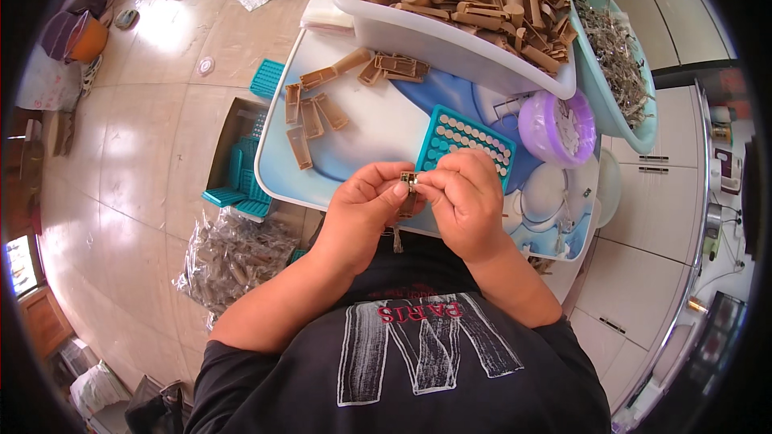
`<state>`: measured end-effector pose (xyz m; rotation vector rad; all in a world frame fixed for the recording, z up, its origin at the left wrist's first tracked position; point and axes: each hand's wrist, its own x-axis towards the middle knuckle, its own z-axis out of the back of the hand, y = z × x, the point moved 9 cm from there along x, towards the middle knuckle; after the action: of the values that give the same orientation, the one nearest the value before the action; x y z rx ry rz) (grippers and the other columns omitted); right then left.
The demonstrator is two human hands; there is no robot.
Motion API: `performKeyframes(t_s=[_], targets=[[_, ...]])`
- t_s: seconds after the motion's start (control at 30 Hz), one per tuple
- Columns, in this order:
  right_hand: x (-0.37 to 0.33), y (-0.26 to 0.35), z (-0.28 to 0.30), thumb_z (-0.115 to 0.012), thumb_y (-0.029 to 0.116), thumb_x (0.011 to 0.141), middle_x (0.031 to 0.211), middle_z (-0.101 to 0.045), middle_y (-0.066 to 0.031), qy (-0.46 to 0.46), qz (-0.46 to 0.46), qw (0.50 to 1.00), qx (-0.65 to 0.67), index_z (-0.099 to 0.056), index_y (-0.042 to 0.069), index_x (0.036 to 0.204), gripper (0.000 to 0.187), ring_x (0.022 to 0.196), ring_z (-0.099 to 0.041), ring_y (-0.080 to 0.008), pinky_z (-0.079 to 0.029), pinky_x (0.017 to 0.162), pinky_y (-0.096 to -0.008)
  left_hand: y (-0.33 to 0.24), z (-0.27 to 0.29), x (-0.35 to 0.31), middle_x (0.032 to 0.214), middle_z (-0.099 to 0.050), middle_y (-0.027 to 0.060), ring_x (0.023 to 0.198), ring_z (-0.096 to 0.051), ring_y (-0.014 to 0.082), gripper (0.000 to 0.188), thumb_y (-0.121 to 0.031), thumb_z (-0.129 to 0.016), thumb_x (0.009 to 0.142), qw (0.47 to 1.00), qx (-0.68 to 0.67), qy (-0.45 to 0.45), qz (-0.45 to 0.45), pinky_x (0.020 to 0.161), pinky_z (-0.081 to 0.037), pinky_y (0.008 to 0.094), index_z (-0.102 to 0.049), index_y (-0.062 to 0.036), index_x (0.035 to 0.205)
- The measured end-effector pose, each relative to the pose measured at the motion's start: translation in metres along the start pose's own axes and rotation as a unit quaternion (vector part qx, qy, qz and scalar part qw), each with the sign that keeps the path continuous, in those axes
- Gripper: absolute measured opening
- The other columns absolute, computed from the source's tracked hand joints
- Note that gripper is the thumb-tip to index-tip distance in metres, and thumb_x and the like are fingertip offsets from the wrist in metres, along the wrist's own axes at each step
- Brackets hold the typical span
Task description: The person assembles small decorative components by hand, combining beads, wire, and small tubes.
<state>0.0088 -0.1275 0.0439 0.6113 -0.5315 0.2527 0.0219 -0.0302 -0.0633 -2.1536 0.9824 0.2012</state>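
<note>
Close to my body, over the front edge of the table, I hold a small brown plastic casing (408, 207) with metallic parts at its top and a wire-like strand hanging below. My left hand (362, 207) is closed around it, thumb and fingers pinching its upper end. My right hand (470, 201) is closed too, its fingertips pinching a tiny pale piece against the casing's top; its exact kind is hidden by the fingers. Just beyond the right hand lies a teal tray (435, 126) with rows of small round whitish pieces. Several loose brown casings (310, 118) lie left of it.
A white bin (450, 47) heaped with brown casings stands at the far side. Right of it are a teal basin (589, 56) of metal parts and a purple bowl (537, 130). Left of the table, a cardboard box (215, 151) holds teal trays, near a clear plastic bag (229, 261).
</note>
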Motion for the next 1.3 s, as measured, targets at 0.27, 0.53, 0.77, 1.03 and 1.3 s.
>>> performKeyframes(t_s=[0.27,0.53,0.77,1.03,1.3], targets=[[-0.007,0.011,0.0,-0.07,0.002,0.066,0.078,-0.055,-0.0077,-0.009,0.01,1.0,-0.007,-0.062,0.002,0.08,0.016,0.073,-0.053,-0.0257,-0.044,0.064,-0.0346,-0.003,-0.006,-0.008,0.1,-0.063,0.0101,0.089,-0.062,0.0168,0.025,-0.009,-0.053,0.092,1.0,0.0,-0.009,-0.005,0.083,-0.051,0.0305,-0.051,0.0015,0.114],[0.014,-0.002,-0.005,-0.067,0.004,0.07,0.084,-0.058,-0.0094,0.025,-0.034,0.995,0.094,-0.062,0.004,0.091,0.022,0.079,-0.056,-0.0289,-0.044,0.069,-0.0386,-0.012,0.003,-0.011,0.097,-0.063,0.0113,0.086,-0.063,0.0182,0.02,-0.012,-0.055,0.092,0.999,-0.013,-0.034,-0.019,0.078,-0.052,0.0294,-0.053,0.0008,0.107],[0.068,-0.012,-0.083,-0.071,0.017,0.07,0.09,-0.058,-0.0112,0.155,-0.006,0.986,0.052,-0.056,0.005,0.097,0.033,0.089,-0.057,-0.0314,-0.046,0.075,-0.038,-0.021,0.006,-0.017,0.096,-0.063,0.0122,0.085,-0.063,0.0186,0.02,-0.012,-0.052,0.093,0.998,0.026,-0.048,-0.04,0.079,-0.052,0.0307,-0.052,0.0016,0.108],[0.069,-0.018,-0.106,-0.069,0.017,0.072,0.086,-0.057,-0.0076,0.149,0.05,0.987,-0.021,-0.057,0.008,0.087,0.022,0.084,-0.057,-0.0295,-0.046,0.073,-0.0406,-0.027,0.014,-0.022,0.1,-0.062,0.013,0.09,-0.063,0.0199,0.021,-0.013,-0.053,0.093,0.995,0.006,-0.095,-0.042,0.079,-0.054,0.0317,-0.052,0.0014,0.108],[0.059,-0.017,-0.061,-0.07,0.019,0.071,0.089,-0.057,-0.0071,0.088,0.022,0.996,-0.019,-0.059,0.01,0.091,0.025,0.085,-0.057,-0.0287,-0.046,0.073,-0.0402,-0.02,0.005,-0.023,0.101,-0.062,0.0144,0.09,-0.063,0.0203,0.019,-0.013,-0.054,0.092,0.996,0.006,-0.069,-0.057,0.081,-0.053,0.0318,-0.051,0.0014,0.105]])
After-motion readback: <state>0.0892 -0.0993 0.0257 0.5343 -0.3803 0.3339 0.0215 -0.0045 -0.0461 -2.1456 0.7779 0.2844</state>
